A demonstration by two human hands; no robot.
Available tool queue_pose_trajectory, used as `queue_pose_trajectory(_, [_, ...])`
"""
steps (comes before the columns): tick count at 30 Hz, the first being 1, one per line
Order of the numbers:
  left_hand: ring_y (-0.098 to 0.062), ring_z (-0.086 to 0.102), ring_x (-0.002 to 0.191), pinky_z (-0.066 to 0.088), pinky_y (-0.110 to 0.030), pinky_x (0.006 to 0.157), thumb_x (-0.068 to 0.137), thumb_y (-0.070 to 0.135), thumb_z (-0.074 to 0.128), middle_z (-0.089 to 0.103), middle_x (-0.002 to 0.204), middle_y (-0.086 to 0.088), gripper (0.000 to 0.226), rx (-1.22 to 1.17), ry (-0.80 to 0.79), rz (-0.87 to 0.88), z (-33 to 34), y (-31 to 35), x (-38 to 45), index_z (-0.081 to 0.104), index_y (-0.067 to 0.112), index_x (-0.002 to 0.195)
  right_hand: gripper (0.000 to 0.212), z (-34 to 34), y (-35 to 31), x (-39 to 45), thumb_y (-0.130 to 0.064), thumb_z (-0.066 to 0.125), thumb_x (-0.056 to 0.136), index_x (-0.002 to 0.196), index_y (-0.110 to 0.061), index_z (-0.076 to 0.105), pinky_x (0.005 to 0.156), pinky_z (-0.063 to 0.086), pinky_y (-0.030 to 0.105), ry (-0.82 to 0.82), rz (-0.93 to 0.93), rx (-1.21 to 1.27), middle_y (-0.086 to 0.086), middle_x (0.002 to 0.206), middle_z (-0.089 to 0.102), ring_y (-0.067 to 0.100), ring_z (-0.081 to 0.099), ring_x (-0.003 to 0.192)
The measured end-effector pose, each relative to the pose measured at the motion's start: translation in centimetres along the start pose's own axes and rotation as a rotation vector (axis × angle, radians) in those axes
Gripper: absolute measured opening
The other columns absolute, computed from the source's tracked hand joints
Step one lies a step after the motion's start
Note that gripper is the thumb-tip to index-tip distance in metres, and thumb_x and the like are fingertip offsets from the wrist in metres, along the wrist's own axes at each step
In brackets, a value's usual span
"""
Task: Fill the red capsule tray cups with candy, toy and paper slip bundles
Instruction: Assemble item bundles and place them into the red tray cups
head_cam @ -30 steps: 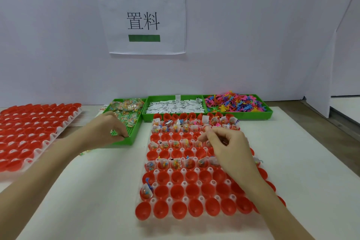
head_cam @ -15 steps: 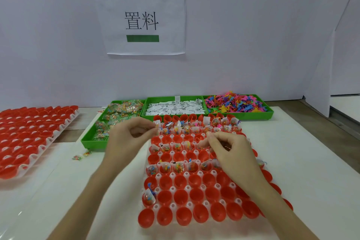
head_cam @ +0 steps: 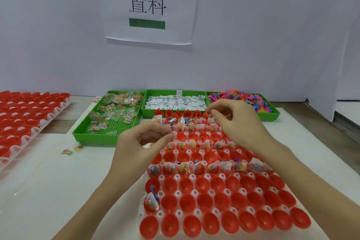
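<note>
We saw left hand shifted right over red capsule tray on desk, fingers pinching tiny candy packet. Right hand moved up toward slip bin, fingers curled; contents, can't tell.

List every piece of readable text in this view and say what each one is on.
"置料": large black characters on the white paper sign taped to the wall, with a plain green bar below them.
Paper slips in the middle green tray: dark print, too small to read.
Candy packets: any print is too blurred to tell.
Nothing else is legible.
</note>
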State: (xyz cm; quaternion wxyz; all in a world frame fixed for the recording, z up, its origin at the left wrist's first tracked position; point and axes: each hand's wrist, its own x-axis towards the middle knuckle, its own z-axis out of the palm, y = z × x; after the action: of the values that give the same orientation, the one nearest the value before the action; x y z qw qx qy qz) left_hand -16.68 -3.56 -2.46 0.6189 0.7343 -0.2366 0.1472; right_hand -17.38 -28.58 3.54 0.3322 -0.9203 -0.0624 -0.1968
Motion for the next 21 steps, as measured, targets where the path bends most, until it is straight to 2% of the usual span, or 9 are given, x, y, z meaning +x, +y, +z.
queue_pose_trajectory(2, [-0.017,0.076,0.082,0.06,-0.024,0.077,0.082,0.011,0.084,0.078,0.088,0.002,0.015,0.013,-0.01,0.011,0.1,-0.1,-0.1,0.079,0.021,0.092,0.019,0.5,0.5,4.1,-0.013,0.063,0.099,0.11,-0.019,0.077,0.08,0.047,0.01,-0.077,-0.008,-0.112,-0.006,0.1,0.076,0.002,0.068,0.087])
queue_pose_trajectory(4, [-0.017,0.075,0.081,0.06,-0.025,0.077,0.082,0.012,0.084,0.078,0.087,0.002,0.014,0.01,-0.01,0.007,0.1,-0.1,-0.1,0.079,0.021,0.091,0.02,1.4,1.3,8.0,-0.011,0.062,0.1,0.114,-0.013,0.076,0.09,0.051,0.022,-0.179,0.02,-0.194,0.004,0.107,0.076,0.013,0.069,0.095])
queue_pose_trajectory(9, [-0.018,0.076,0.084,0.06,-0.022,0.077,0.082,0.01,0.083,0.079,0.09,0.001,0.017,-0.015,0.016,-0.021,-0.4,0.0,0.2,0.08,0.024,0.091,0.02,4.7,3.7,13.3,-0.014,0.07,0.095,0.112,-0.007,0.078,0.091,0.052,0.028,-0.372,0.016,-0.352,0.009,0.115,0.075,0.019,0.069,0.101])
queue_pose_trajectory(11, [-0.018,0.076,0.084,0.06,-0.023,0.077,0.082,0.011,0.083,0.079,0.09,0.001,0.017,-0.036,0.033,-0.033,-0.6,0.1,0.2,0.08,0.025,0.091,0.021,5.7,4.4,14.2,-0.02,0.076,0.091,0.107,-0.005,0.079,0.093,0.055,0.032,-0.449,0.013,-0.416,0.009,0.11,0.076,0.02,0.071,0.099])
queue_pose_trajectory(16, [-0.017,0.076,0.081,0.06,-0.021,0.076,0.081,0.01,0.083,0.079,0.087,-0.001,0.015,-0.064,0.038,-0.061,-0.7,0.3,0.3,0.08,0.021,0.091,0.014,6.7,4.9,15.3,-0.015,0.079,0.087,0.096,-0.004,0.079,0.085,0.058,0.034,-0.473,-0.016,-0.502,0.009,0.099,0.077,0.021,0.071,0.088])
queue_pose_trajectory(21, [-0.017,0.077,0.081,0.059,-0.019,0.074,0.083,0.008,0.082,0.079,0.089,-0.002,0.014,-0.067,0.01,-0.102,-0.8,0.5,0.4,0.079,0.016,0.094,0.012,6.7,5.7,14.8,-0.009,0.068,0.093,0.096,-0.003,0.078,0.086,0.058,0.039,-0.41,-0.014,-0.522,0.011,0.099,0.077,0.022,0.069,0.086])
